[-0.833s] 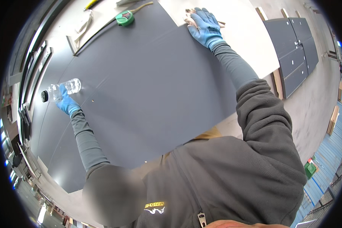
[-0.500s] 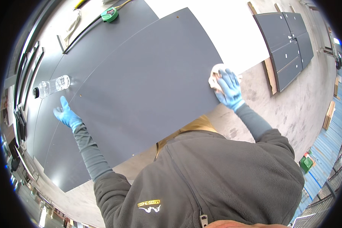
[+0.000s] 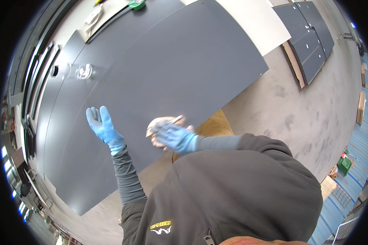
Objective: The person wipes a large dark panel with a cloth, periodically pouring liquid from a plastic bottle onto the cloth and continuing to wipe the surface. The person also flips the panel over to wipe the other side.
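A large dark grey panel (image 3: 180,65) lies flat in front of me. On its near edge my right hand (image 3: 178,136), in a blue glove and blurred by motion, presses on a crumpled pale cloth (image 3: 155,124). My left hand (image 3: 104,128), also gloved in blue, is raised over the left part of the panel with its fingers stretched out and nothing in it. Beyond that hand, a clear plastic bottle (image 3: 75,71) with a black cap lies on its side on the grey surface.
A green tape measure (image 3: 137,4) and a whitish cloth-like bundle (image 3: 95,17) lie at the far left. Dark panels (image 3: 310,45) are stacked at the right above the concrete floor (image 3: 270,110). Long dark strips (image 3: 43,77) stand along the left edge.
My right hand has swept the cloth from the panel's right edge leftward and nearer to me. My left hand stays empty, now farther right in view. The whole view has shifted.
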Available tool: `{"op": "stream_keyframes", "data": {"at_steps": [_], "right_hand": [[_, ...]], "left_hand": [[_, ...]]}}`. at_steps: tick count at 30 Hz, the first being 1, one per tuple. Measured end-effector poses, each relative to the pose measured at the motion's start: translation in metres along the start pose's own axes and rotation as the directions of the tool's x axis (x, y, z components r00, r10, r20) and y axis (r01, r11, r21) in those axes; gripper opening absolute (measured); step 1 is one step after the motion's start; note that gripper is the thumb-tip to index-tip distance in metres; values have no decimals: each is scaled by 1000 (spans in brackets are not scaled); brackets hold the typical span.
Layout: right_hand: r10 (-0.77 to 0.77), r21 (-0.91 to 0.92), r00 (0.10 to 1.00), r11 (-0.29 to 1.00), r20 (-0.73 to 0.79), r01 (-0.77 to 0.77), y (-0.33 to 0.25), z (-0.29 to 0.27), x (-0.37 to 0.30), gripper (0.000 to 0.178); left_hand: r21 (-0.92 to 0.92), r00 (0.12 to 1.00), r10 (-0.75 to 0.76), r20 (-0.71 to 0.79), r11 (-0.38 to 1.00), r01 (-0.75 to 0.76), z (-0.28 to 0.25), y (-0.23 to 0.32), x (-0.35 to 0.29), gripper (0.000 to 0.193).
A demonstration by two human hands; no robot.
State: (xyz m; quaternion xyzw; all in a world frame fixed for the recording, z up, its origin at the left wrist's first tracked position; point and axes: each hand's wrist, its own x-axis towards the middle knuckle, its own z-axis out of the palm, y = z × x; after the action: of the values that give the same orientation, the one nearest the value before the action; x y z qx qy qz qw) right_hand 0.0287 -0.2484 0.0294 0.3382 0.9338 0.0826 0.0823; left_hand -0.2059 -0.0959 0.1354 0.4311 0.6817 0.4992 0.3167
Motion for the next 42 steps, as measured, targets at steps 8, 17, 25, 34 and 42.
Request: {"op": "stream_keyframes", "data": {"at_steps": [8, 17, 25, 34, 42], "right_hand": [[420, 696, 879, 701, -225, -157, 11, -4, -8, 57], [811, 263, 400, 535, -427, -803, 187, 83, -159, 59], [677, 544, 701, 683, -223, -487, -41, -6, 15, 64], [-154, 298, 890, 906, -430, 301, -387, -94, 262, 73], [108, 702, 896, 664, -430, 257, -278, -68, 179, 67]], "left_hand": [[56, 983, -114, -146, 991, 123, -124, -27, -38, 78], [-40, 898, -240, -368, 969, 243, -194, -66, -96, 74], [-84, 948, -163, -275, 986, 145, -262, -90, -87, 67], [-91, 932, -170, -319, 985, 148, -410, -100, -148, 63], [-204, 909, -288, -303, 951, 233, -390, -104, -162, 62]]}}
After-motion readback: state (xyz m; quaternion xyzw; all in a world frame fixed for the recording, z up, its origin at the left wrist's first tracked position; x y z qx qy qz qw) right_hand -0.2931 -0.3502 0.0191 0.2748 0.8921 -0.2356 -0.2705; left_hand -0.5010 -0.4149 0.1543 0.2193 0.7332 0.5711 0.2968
